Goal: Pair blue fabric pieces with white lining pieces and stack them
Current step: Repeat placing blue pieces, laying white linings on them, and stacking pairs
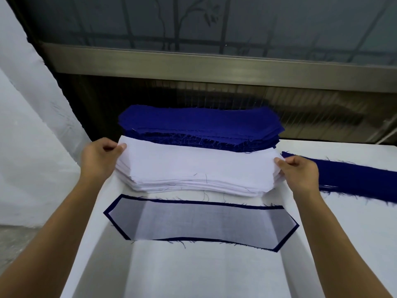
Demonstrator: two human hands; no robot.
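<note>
A thick stack of blue fabric pieces point(199, 123) lies at the far side of the table. In front of it sits a stack of white lining pieces point(197, 168). My left hand point(98, 160) pinches the left end of the top white lining piece. At the right end of that piece, my right hand point(298, 173) pinches it between thumb and fingers. Nearest me lies a paired piece point(199, 222): a sheer white lining over a blue piece, with only a blue border showing around it.
The white table surface point(193, 272) extends toward me. A long strip of blue fabric point(354, 179) lies to the right of the stacks. A metal ledge point(214, 65) and a dark window run behind the table. A pale wall stands at the left.
</note>
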